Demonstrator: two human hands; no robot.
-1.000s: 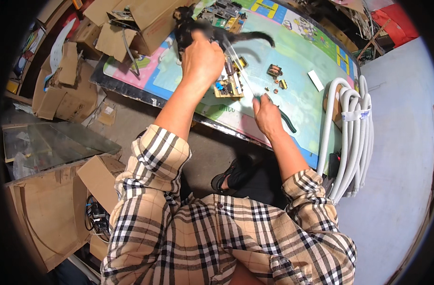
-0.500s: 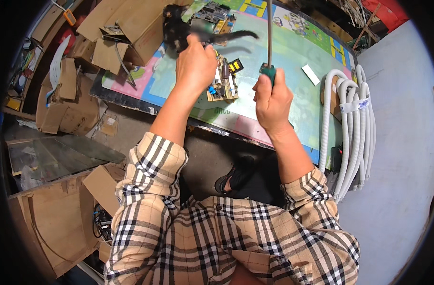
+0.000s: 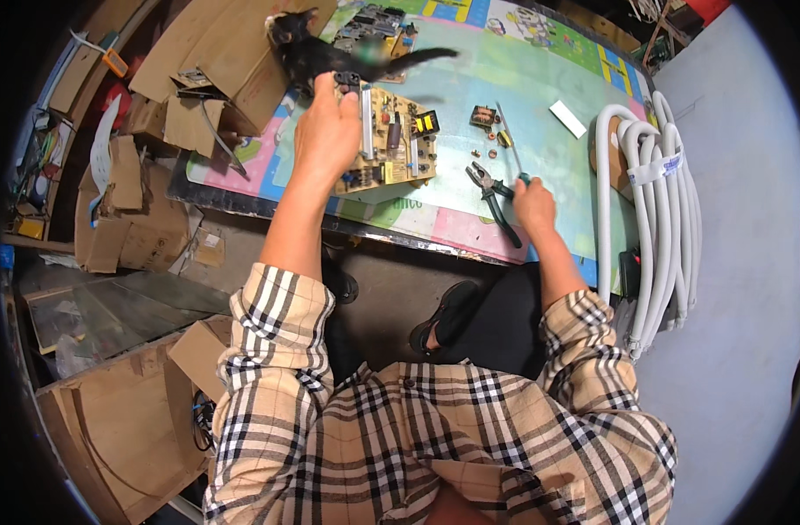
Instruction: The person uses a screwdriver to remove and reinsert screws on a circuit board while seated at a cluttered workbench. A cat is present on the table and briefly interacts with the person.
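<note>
My left hand [image 3: 324, 136] grips the upper left edge of a tan circuit board [image 3: 384, 144], its fingers closed around it. Capacitors, metal heat sinks and a yellow-black transformer [image 3: 424, 123] stand on the board, whose component side faces me. To the right, my right hand [image 3: 536, 206] is closed on the green handle of a screwdriver [image 3: 510, 147], low over the table with the shaft pointing away. Green-handled pliers [image 3: 501, 210] lie open-jawed just left of that hand. Beyond them sit a copper-wound coil [image 3: 483, 115] and a few small loose parts [image 3: 493, 154].
A black kitten [image 3: 308, 54] stands behind my left hand, tail across the table. Another circuit board [image 3: 369, 31] lies farther back. Cardboard boxes [image 3: 234, 52] crowd the left; a bundle of grey hose [image 3: 649, 210] and a white strip [image 3: 567, 119] are on the right.
My right hand has lowered the screwdriver from upright to near the tabletop, moving right and nearer. My left hand has shifted left and turned the board to show more of its face.
</note>
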